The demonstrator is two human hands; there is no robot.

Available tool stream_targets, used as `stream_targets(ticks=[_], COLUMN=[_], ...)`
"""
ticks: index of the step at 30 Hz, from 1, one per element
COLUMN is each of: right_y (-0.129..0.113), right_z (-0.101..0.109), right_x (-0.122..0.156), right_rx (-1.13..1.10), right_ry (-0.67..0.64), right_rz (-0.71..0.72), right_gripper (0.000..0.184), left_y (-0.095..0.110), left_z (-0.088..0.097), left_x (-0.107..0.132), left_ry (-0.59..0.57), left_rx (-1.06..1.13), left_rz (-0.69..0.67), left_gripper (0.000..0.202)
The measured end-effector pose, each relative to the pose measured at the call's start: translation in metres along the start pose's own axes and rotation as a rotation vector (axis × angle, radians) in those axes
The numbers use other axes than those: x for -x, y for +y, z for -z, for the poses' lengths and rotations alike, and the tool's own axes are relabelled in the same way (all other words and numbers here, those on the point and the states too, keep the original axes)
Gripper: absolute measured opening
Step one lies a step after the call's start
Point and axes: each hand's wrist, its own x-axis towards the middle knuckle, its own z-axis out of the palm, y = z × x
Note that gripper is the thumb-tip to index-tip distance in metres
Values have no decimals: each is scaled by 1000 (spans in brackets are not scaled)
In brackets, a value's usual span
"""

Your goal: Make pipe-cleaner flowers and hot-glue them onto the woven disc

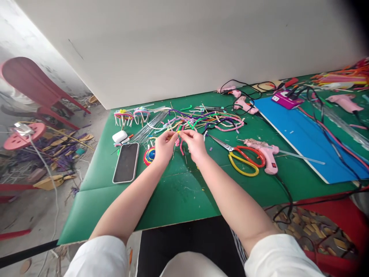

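Note:
Both my hands meet over the middle of the green table (pixel 173 192). My left hand (pixel 164 147) and my right hand (pixel 195 144) pinch the ends of a thin yellow-green pipe cleaner (pixel 178 132) between their fingertips. Just behind them lies a tangled pile of coloured pipe cleaners (pixel 207 119). A small round coil of red, yellow and blue (pixel 149 156) lies under my left hand. A pink curved piece (pixel 181 148) hangs between the hands.
A phone (pixel 126 162) lies face up at the left, with a white earbud case (pixel 119 136) behind it. Scissors (pixel 243 157) and a pink glue gun (pixel 266 154) lie right of my hands. A blue board (pixel 305 134) and cables fill the right side. Scraps litter the floor at left.

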Motion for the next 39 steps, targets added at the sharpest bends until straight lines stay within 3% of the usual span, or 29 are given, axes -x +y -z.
stream_targets(ticks=[5,8,13,19,23,29,35,39], right_y=[-16,-17,-17,-9,2,2,-12,-16], right_z=[19,20,15,7,0,0,12,20], right_x=[-6,-6,-4,-3,-2,0,1,-2], right_rx=[533,650,562,277,54,50,492,573], right_ry=[-125,-163,-177,-79,-6,-35,-38,-90], right_rz=[335,408,337,180,94,85,479,471], right_gripper=[16,19,17,16,21,17,12,12], left_y=[17,22,21,20,18,6,5,7], left_z=[23,28,24,11,4,2,1,3], left_x=[-11,-11,-4,8,11,0,0,0], left_ry=[-166,-184,-71,7,-7,-75,-125,-180], left_rx=[-547,-692,-785,-890,-809,-107,-8,-51], left_rz=[-315,-417,-523,-580,-500,-35,-17,-64], left_gripper=[20,25,27,33,29,18,18,18])
